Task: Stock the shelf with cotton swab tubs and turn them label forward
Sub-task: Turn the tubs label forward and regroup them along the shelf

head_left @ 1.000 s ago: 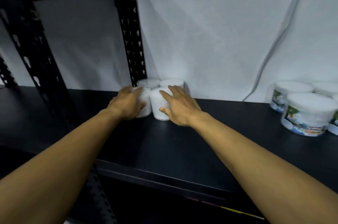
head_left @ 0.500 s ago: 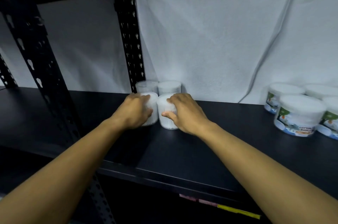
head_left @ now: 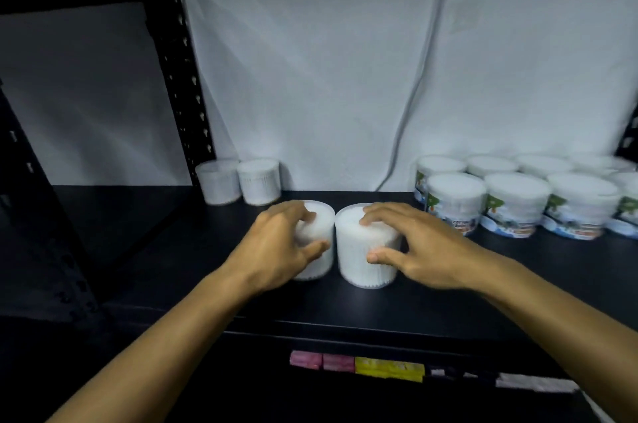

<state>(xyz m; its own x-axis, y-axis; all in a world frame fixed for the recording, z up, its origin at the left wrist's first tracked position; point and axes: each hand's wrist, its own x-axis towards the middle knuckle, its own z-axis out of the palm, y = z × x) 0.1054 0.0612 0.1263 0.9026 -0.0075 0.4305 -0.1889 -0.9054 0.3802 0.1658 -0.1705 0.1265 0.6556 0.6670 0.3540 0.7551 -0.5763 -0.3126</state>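
Head view: a dark shelf board (head_left: pixel 397 298) with white sheeting (head_left: pixel 328 59) hung behind it.
Left hand: the left hand (head_left: pixel 276 246) is clamped on the left tub (head_left: pixel 319 232), fingers curled over its lid and thumb pressed to its near side.
Right hand: the right hand (head_left: pixel 417 246) grips the right tub (head_left: pixel 359 250), fingertips on the lid's far edge, thumb against the wall facing the camera.
Held tubs: both stand upright on the shelf board, near its front edge, touching side by side; the faces turned to the camera show plain white swabs and no label.
Back pair: two more clear tubs (head_left: pixel 241 180) stand side by side against the sheeting, just right of the black perforated upright (head_left: pixel 186 77), well behind the held ones.
Labelled group: a cluster of labelled tubs (head_left: pixel 518 205) in rows fills the right of the shelf, green and blue labels facing forward; the nearest one sits just beside the right hand's knuckles.
Shelf edge: pink, yellow and white tags (head_left: pixel 390 367) are stuck along the front lip below the hands.
Image quality: slightly blurred, so label print is unreadable.
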